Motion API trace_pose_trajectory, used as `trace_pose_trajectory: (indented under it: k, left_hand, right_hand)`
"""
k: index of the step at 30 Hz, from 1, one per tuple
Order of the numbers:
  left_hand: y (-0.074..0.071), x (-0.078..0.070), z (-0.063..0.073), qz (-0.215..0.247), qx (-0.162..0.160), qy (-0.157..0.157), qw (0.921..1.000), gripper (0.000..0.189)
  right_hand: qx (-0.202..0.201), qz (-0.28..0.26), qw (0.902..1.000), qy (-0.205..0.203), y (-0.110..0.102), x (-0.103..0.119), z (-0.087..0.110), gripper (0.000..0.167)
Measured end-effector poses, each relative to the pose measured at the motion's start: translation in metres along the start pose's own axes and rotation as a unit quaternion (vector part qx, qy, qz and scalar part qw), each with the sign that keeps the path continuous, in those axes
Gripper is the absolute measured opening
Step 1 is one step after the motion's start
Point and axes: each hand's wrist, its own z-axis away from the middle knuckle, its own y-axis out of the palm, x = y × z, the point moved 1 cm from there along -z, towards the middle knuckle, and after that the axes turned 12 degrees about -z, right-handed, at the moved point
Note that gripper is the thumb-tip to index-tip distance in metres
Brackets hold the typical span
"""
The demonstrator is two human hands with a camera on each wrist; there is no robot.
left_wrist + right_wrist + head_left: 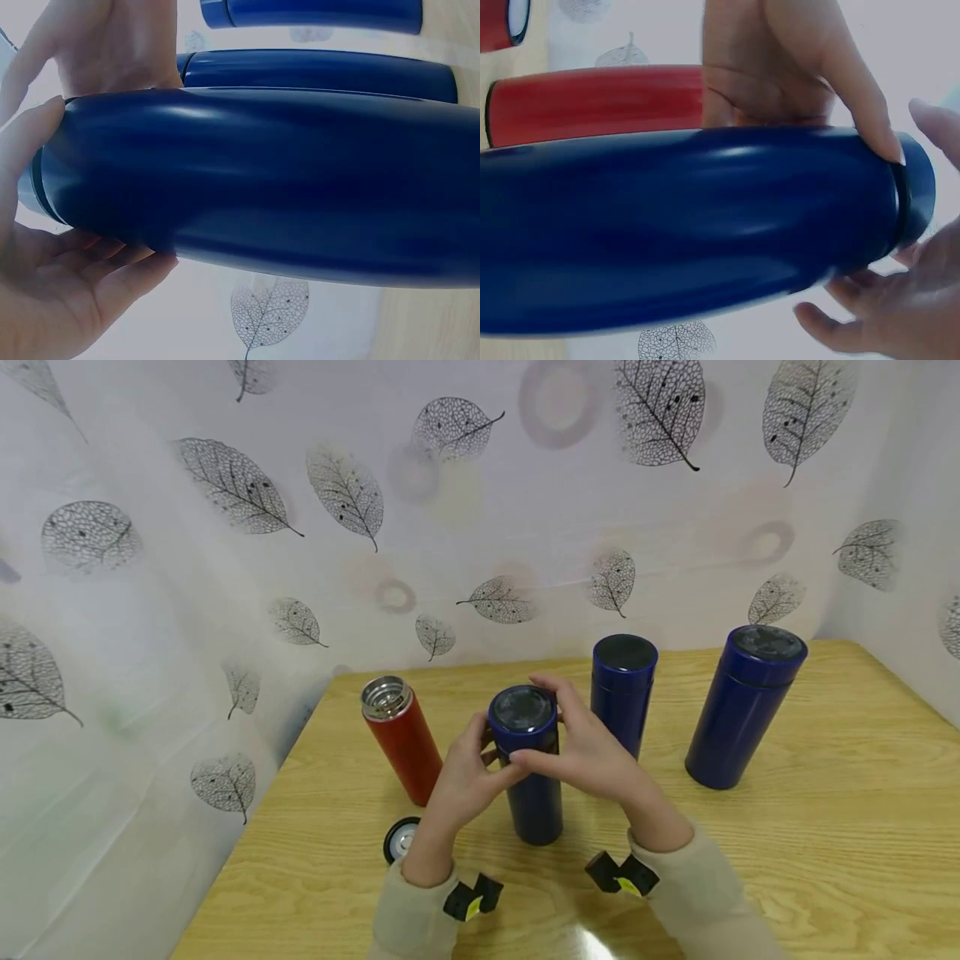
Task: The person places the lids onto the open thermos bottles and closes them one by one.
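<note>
Both hands are at the top of a dark blue thermos (536, 810), which stands upright on the table. My left hand (468, 777) grips its body just below the lid, thumb in front and fingers curled behind, as the left wrist view shows. Around the thermos lid (522, 710), with its dark glossy top, curl the thumb and fingers of my right hand (592, 752). A dark seam (901, 199) shows between lid and body in the right wrist view. To the left, a red thermos (408, 747) stands uncapped, its steel mouth showing.
Beside the red thermos lies its loose lid (400, 841), underside up, partly hidden by my left wrist. Two more capped blue thermoses, one close (621, 702) and one farther right (738, 718), stand on the wood-patterned table (847, 827). A leaf-print curtain (487, 510) hangs behind.
</note>
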Motion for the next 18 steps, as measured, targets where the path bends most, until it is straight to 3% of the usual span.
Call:
trace_pose_trajectory:
  k: [4, 7, 15, 18]
  left_hand:
    - [0.000, 0.000, 0.000, 0.009, 0.001, -0.004, 1.0000, 0.062]
    - [0.001, 0.000, -0.001, 0.011, -0.001, -0.005, 0.9999, 0.062]
    - [0.001, 0.001, -0.001, 0.008, -0.008, 0.004, 0.9999, 0.059]
    - [0.001, 0.000, 0.000, 0.007, -0.008, 0.006, 0.9999, 0.059]
  right_hand:
    - [0.045, -0.068, 0.9966, -0.008, -0.008, 0.000, 0.000, 0.070]
    - [0.040, -0.085, 0.9955, -0.017, -0.010, 0.000, -0.001, 0.070]
    - [-0.056, 0.005, 0.9984, 0.004, 0.002, 0.000, -0.002, 0.075]
    - [-0.068, 0.035, 0.9970, 0.001, 0.005, -0.002, -0.002, 0.070]
